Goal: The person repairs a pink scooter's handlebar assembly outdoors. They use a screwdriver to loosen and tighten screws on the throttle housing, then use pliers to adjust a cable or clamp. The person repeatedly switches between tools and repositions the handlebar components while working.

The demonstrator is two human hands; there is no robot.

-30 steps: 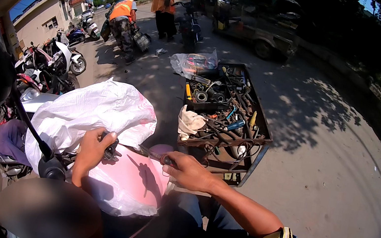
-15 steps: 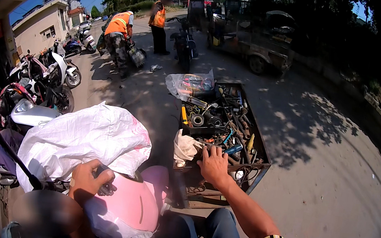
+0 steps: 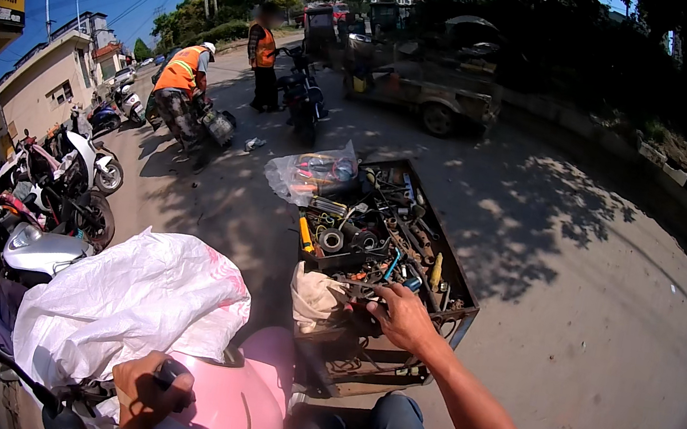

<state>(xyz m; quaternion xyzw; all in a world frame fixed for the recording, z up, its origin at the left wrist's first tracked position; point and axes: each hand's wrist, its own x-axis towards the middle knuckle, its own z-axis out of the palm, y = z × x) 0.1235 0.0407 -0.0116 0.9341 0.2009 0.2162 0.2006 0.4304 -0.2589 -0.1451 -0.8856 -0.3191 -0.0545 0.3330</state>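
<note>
We are reaching right hand (image 3: 404, 316) into tool tray (image 3: 460, 298), grip curling around dark tool (image 3: 367, 295), kind unclear. Tray lying at 1 o'clock from us, long axis running 11 to 5. Left hand (image 3: 145, 388) staying low at 7 o'clock, grip clamping dark handle by pink scooter panel (image 3: 233, 399), well apart from tray. White sack (image 3: 122, 305) lying at 10 o'clock.

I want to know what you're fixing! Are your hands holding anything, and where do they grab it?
The left hand grips a dark handle-like part beside the pink scooter body. The right hand reaches into the rusty tool tray; whether it grips anything cannot be told.
</note>
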